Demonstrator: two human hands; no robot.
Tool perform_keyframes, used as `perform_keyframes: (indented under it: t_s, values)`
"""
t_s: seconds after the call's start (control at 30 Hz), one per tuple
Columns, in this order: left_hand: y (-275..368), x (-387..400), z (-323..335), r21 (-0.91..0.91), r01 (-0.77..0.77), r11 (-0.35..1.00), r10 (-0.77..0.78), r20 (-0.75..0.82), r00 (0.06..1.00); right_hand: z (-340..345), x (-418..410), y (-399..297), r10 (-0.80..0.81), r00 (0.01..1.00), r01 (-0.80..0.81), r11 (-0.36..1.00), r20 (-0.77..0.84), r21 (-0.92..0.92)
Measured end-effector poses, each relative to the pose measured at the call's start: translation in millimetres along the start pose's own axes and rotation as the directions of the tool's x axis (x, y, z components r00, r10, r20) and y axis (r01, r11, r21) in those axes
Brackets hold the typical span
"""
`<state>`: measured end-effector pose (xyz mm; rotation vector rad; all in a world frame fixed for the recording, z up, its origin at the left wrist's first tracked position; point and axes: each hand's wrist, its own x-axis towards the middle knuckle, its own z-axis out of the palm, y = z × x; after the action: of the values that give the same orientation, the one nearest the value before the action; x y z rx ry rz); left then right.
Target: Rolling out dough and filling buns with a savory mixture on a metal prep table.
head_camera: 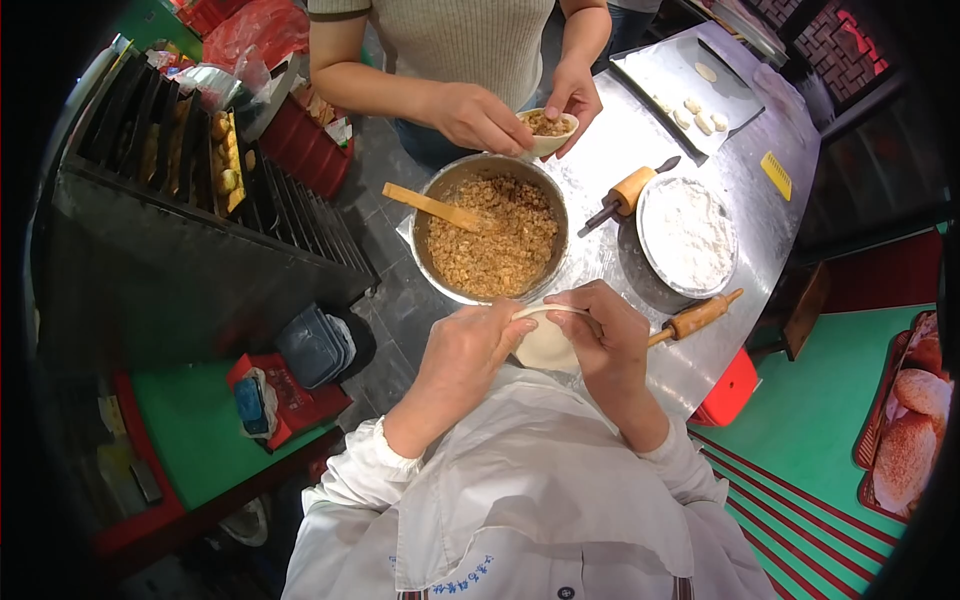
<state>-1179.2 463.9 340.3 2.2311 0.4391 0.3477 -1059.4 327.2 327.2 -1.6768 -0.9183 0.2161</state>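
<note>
A thin, pale round of dough [546, 346] hangs between my hands, close in front of my white clothing. My left hand [466, 352] pinches its upper edge from one side. On the other side my right hand [606, 330] grips the same edge between thumb and fingers. Whether anything lies inside the fold of the dough, I cannot tell. Just beyond my fingers stands a large metal bowl [564, 196] of crumbly brown filling [487, 247]. A flat wooden spatula [429, 205] leans in it, its handle over the rim.
Across the table [592, 180] another person's hands [484, 120] hold a filled dough wrapper [547, 129]. To the right are a bowl of flour [690, 236], two rolling pins [630, 191], a yellow scraper [776, 176] and a tray [694, 64] with several dough pieces. A dark tray rack [187, 232] stands left.
</note>
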Motion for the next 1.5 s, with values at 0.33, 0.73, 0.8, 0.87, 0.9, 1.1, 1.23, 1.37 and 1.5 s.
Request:
perform_keyframes:
  t_s: [0.33,0.73,0.8,0.87,0.9,1.1,1.23,1.37,1.5]
  values:
    - [1,-8,2,0.016,-0.007,1.0,0.007,-0.015,1.0,-4,-1,-2,0.031,0.998,-0.037,0.992,0.056,0.12]
    - [5,-11,3,-0.077,-0.034,0.996,0.032,-0.024,0.999,-7,-8,-3,0.054,0.988,-0.054,0.999,0.148,-0.003]
    - [6,-13,3,-0.147,0.158,0.976,-0.156,0.028,0.987,-2,-12,-5,0.159,0.985,-0.167,0.977,0.07,0.132]
    - [8,-14,0,-0.166,0.285,0.944,-0.275,0.08,0.958,-3,-9,-6,0.156,0.982,-0.168,0.98,0.108,0.109]
    - [4,-16,1,-0.103,0.161,0.981,-0.161,0.012,0.987,-3,-9,-5,0.1,0.985,-0.116,0.987,0.142,0.111]
    - [14,-8,1,-0.201,0.247,0.948,-0.239,0.064,0.969,-13,-9,-5,-0.027,0.994,0.021,0.998,0.109,0.06]
    - [7,-9,6,-0.044,-0.074,0.996,0.071,-0.065,0.995,-17,-8,-7,-0.039,0.989,0.015,0.986,0.142,0.164]
    - [11,-13,5,-0.123,0.045,0.991,-0.051,-0.049,0.997,-11,-11,-7,0.069,0.995,-0.081,0.985,0.079,0.153]
    - [5,-14,5,0.08,-0.114,0.99,0.124,-0.146,0.981,-4,-11,-7,-0.007,0.996,-0.006,0.989,0.087,0.148]
